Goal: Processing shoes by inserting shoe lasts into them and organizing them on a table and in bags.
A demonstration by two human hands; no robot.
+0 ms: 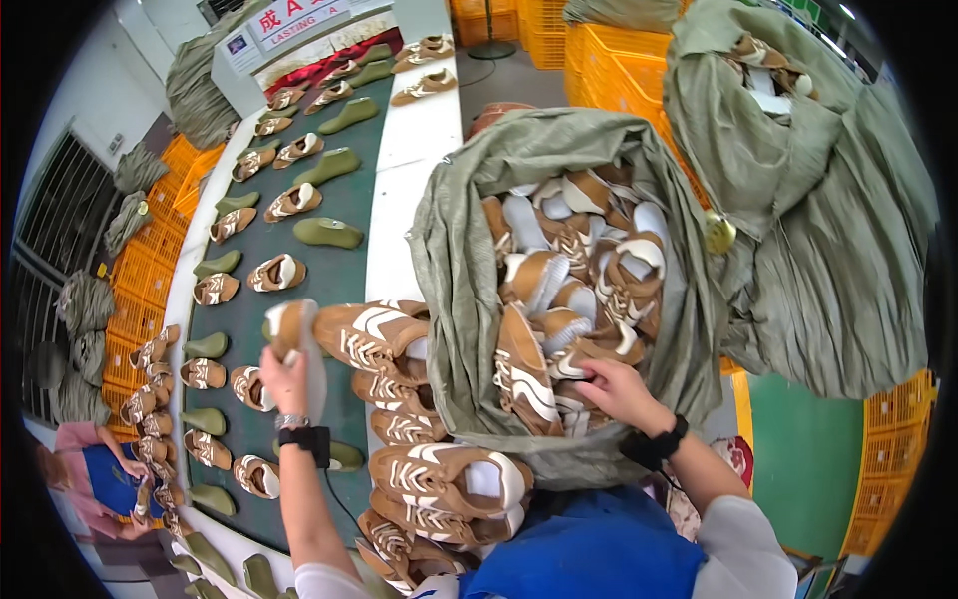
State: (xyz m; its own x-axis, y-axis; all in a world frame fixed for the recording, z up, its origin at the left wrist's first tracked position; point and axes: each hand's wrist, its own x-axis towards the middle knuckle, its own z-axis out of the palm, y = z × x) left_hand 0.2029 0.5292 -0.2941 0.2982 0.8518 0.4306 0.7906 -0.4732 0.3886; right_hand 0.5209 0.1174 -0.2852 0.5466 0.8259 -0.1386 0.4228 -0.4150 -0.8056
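Left hand (284, 377) grips a shoe upper; right hand (611, 387) reaches into the sack.

Left fingers clench round a tan-and-white upper (291, 334), held above the dark green belt (344, 265), heel end up; its lower part is hidden behind the hand. Right hand sits inside the open grey-green woven sack (449, 260), fingertips on a tan upper (527, 374); whether they close on it I cannot tell, since the fingers are partly buried among the shoes. More uppers pile (429, 469) on the white belt edge just beside the sack. Olive lasts (327, 233) and uppers lie in rows along the belt. A red-and-white rectangular sign (289, 20) hangs at the far end, cut off by the rim. Orange crates (609, 60) stand behind a second sack (818, 200).
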